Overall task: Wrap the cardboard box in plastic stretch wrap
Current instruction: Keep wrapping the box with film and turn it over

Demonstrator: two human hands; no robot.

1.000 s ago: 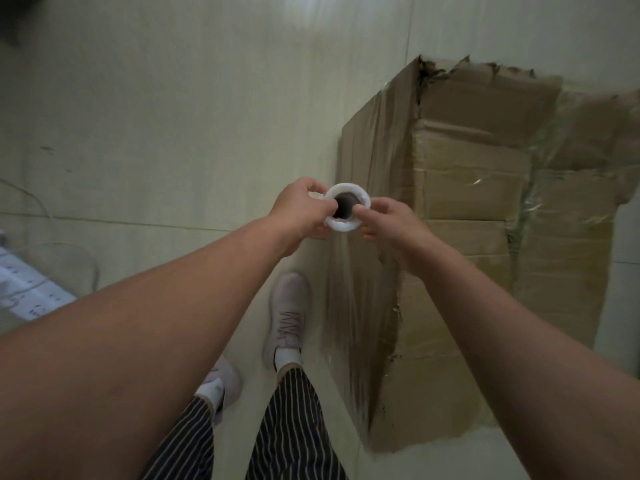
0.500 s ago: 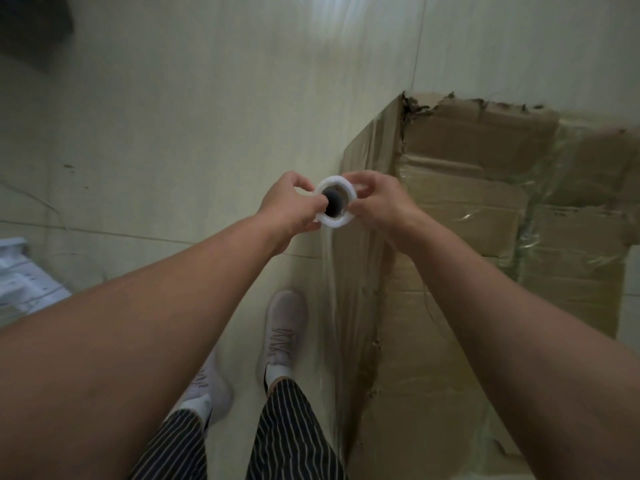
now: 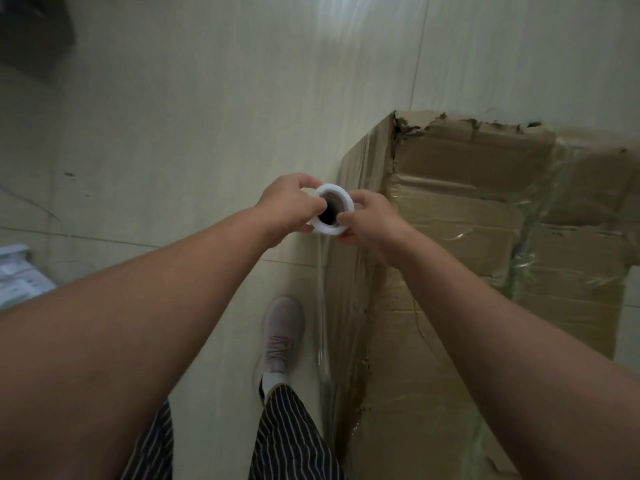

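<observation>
Curled round the top rim of the stretch wrap roll (image 3: 337,192): left hand (image 3: 287,206) and right hand (image 3: 370,220), 1 on each side, thumbs at the mouth of the dark core, nothing else held. Roll upright, just beside the cardboard box (image 3: 467,230) at its near-left vertical edge. Paid out below the roll, a sheet of film (image 3: 323,306), hanging down along that same edge and seeming to meet the left face low down; exact contact line too blurred to tell. Glossy bands of wrap already across the box top.

Likely trouble from here: film tearing on the ragged, torn far corner (image 3: 401,128) of the box if dragged over it taut. Slack film roping into a narrow strand if the roll tips off vertical. Roll slipping from a rim-only grip under a hard pull. Foot in the shoe (image 3: 282,334), close beside the box's left face, treading on the hanging sheet.

Left of the box, open floor (image 3: 207,116) for walking the roll round. Well off to the box's left, a white object (image 3: 17,278); further off, a dark one (image 3: 31,32). Right side of the box out of frame, so room there unknown.
</observation>
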